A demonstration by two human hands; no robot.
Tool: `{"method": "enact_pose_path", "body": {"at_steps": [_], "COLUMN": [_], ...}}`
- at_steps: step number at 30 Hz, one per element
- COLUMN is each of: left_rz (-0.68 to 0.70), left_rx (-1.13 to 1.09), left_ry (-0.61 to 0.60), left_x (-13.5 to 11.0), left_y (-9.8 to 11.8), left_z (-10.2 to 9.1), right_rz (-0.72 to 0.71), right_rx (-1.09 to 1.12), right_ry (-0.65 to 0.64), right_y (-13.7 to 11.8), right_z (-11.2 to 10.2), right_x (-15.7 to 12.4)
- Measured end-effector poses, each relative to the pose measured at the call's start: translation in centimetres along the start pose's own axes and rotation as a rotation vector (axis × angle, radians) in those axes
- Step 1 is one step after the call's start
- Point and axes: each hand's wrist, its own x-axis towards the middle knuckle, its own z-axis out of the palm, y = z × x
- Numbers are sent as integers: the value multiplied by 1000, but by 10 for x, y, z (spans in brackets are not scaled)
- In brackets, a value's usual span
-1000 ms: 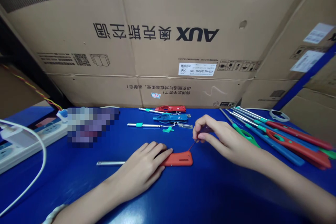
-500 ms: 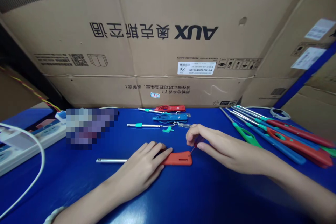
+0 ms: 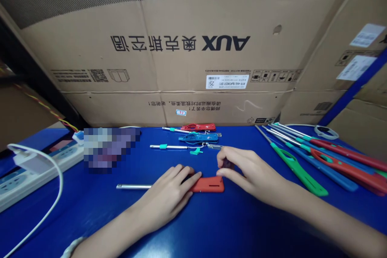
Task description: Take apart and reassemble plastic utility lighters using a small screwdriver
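Note:
An orange-red long-nosed gas lighter point(image 3: 208, 185) lies on the blue table, its metal tube point(image 3: 133, 187) pointing left. My left hand point(image 3: 171, 193) is closed over the middle of it, pressing it against the tabletop, and covers the trigger area. At the handle's right end, my right hand point(image 3: 244, 171) grips a small screwdriver by its dark reddish handle point(image 3: 227, 164). The thumb tip is close to the lighter's end. Most of the screwdriver is hidden by the fingers, and its tip cannot be made out.
Behind the hands lie opened lighter parts: a red shell point(image 3: 199, 127), a blue shell point(image 3: 198, 138) and a metal tube point(image 3: 167, 146) with wires. Several lighters, one green point(image 3: 299, 171), are at right. A power strip point(image 3: 57, 165) stands left; a cardboard box point(image 3: 181, 72) walls the back.
The view has shifted slightly. My right hand's fingers have curled differently around the screwdriver, and its thin shaft no longer shows clearly. My left hand still holds the lighter down.

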Motion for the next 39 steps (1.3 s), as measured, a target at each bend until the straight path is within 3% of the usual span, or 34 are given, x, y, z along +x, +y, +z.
{"method": "enact_pose_path", "body": {"at_steps": [13, 17, 25, 30, 39], "left_rz": [-7, -41, -47, -45, -106], "left_rx": [32, 57, 90, 106, 155], "left_ry": [-27, -34, 0, 13, -61], "left_x": [-2, -2, 0, 0, -9], "left_y": [5, 3, -9, -15, -39], "left_z": [-3, -13, -22, -21, -36], "right_rz": [18, 58, 43, 122, 123], "right_rx": [-116, -64, 79, 67, -63], "right_ry": [230, 172, -117, -92, -39], "right_y": [2, 5, -4, 4, 5], "right_z": [20, 13, -18, -19, -9], "right_x": [-5, -8, -7, -8, -11]}}
